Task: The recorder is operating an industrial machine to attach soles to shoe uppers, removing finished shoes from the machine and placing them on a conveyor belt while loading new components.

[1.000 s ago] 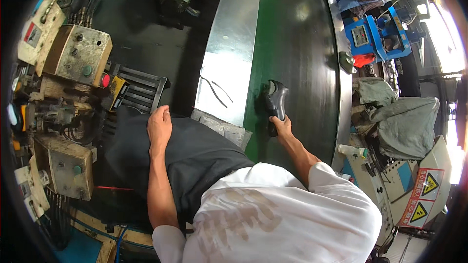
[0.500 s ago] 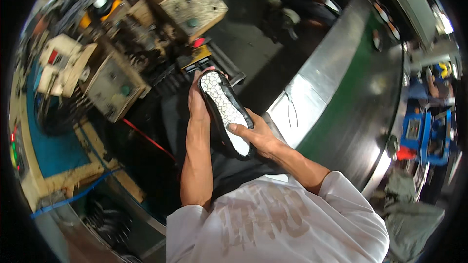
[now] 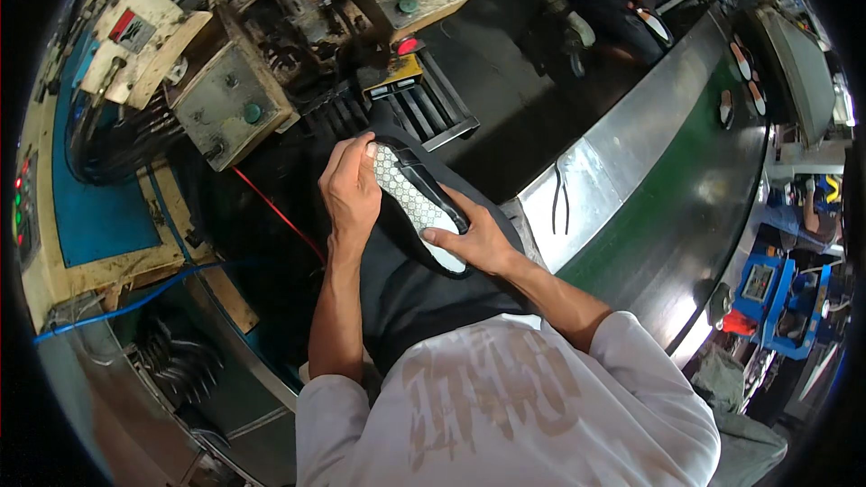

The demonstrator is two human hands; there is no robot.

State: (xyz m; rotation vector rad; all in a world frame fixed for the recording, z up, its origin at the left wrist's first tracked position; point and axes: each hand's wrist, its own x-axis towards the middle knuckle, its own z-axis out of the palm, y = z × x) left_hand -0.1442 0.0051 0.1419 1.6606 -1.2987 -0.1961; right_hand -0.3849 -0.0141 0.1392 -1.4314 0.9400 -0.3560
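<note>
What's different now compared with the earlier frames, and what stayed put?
The black shoe moved left from over the belt to above the dark trousers, its pale patterned face now visible. The left hand, apart from it at first, has taken hold of its far end. The right hand still holds it; the dark strips remain on the metal ledge.

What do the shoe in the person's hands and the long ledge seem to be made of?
Shoe: the black part looks like leather or a synthetic, smooth with soft highlights; the white patterned face looks matte, perhaps fibreboard or cloth. Ledge: probably bare sheet metal, silvery and smooth, judging by its bright reflections.
</note>
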